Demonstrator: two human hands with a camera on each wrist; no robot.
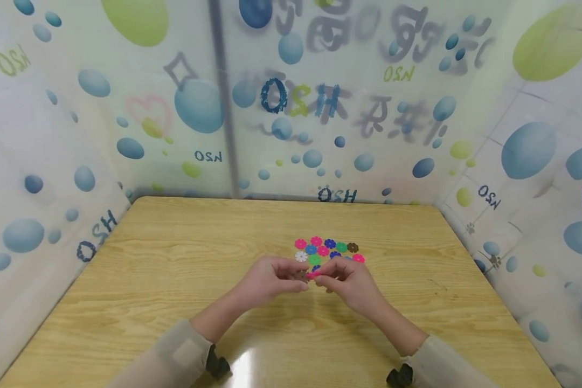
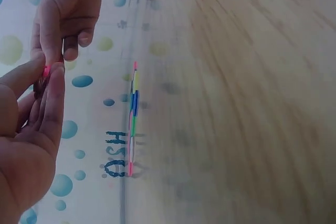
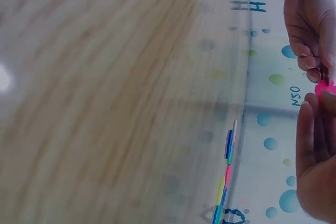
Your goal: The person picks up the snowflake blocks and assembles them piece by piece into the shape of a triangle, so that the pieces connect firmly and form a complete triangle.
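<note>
In the head view my left hand pinches a brown notched disc between thumb and fingers. My right hand pinches a pink notched disc, which meets the brown one at an angle; whether their slots are joined cannot be made out. Both hands are raised above the table. Just beyond them lies a group of flat notched plastic discs in pink, blue, green, white and brown, partly hidden behind the fingers. The right wrist view shows the pink disc's face between the two hands.
The discs lie on a wooden table with light grain. Curtain-like walls with printed balloon shapes and lettering stand along its back and sides. A dark wrist strap shows at the left sleeve, another at the right.
</note>
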